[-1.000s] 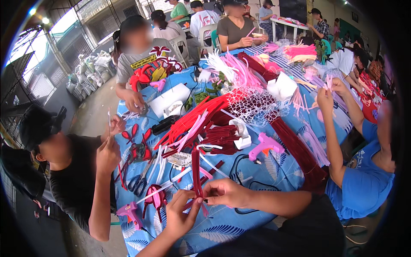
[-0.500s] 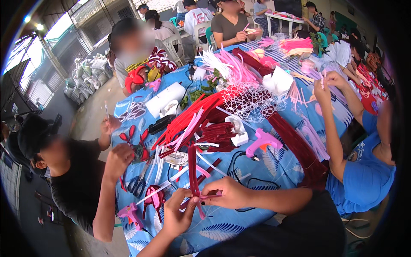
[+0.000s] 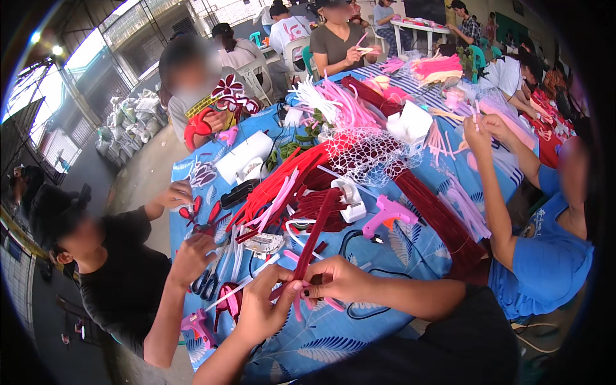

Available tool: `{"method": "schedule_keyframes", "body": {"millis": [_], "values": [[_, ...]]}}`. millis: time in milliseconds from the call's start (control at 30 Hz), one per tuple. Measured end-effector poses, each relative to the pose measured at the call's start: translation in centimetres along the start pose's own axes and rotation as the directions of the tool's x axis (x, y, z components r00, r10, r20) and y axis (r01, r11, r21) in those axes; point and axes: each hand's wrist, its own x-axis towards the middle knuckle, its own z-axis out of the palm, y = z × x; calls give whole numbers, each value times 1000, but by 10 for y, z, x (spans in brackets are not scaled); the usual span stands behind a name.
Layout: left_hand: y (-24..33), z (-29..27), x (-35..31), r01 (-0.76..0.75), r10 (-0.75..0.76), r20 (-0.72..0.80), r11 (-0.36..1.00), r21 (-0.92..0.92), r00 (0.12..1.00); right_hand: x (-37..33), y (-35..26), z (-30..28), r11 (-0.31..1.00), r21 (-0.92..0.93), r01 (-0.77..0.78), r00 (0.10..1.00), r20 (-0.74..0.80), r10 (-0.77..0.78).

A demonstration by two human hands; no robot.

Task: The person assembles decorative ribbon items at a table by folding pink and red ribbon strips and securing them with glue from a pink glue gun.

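Near the front of the table, my left hand (image 3: 269, 301) pinches dark red pipe cleaners (image 3: 316, 234) at their lower end. The long ends rise up and lean to the right. Against them, my right hand (image 3: 340, 281) is closed with thumb and fingertips at the same joint. Pink pipe cleaner ends (image 3: 298, 310) poke out below the fingers of both hands. How the strands cross inside the grip is hidden. A dark red and pink looped piece (image 3: 228, 301) lies left of my left hand. Beyond my right hand lies a pink glue gun (image 3: 388, 215).
A second pink glue gun (image 3: 197, 328) and scissors (image 3: 205, 283) lie at left. Red pipe cleaner bundles (image 3: 282, 176), white netting (image 3: 369, 154) and a black cord (image 3: 378, 311) spread over the blue tablecloth (image 3: 333, 346). A co-worker's forearm (image 3: 170, 308) reaches in at left; another person sits right.
The dark red pipe cleaners have swung from nearly upright to leaning right. My right hand has shifted slightly and its fingers have come in at the joint. The left co-worker's hands have moved over the table.
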Motion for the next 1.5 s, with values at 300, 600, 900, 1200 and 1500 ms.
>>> {"method": "schedule_keyframes", "body": {"millis": [300,600,900,1200,1500], "values": [[-5,-2,-3,58,-59,-18,997,-44,998,-1,0,4,985,-152,-78,988,117,96],[1,1,-4,168,-169,8,975,-148,986,1,1,0,862,-455,224,972,41,-231],[-5,0,-4,95,-96,-2,993,-67,995,2,10,-7,932,-298,206,970,-59,-234],[-9,-6,-3,11,-8,78,999,-31,997,-1,1,-11,997,-12,76,997,20,-76],[-2,-5,-2,61,-57,105,998,-31,993,0,8,-8,999,24,42,999,0,-42]]}}
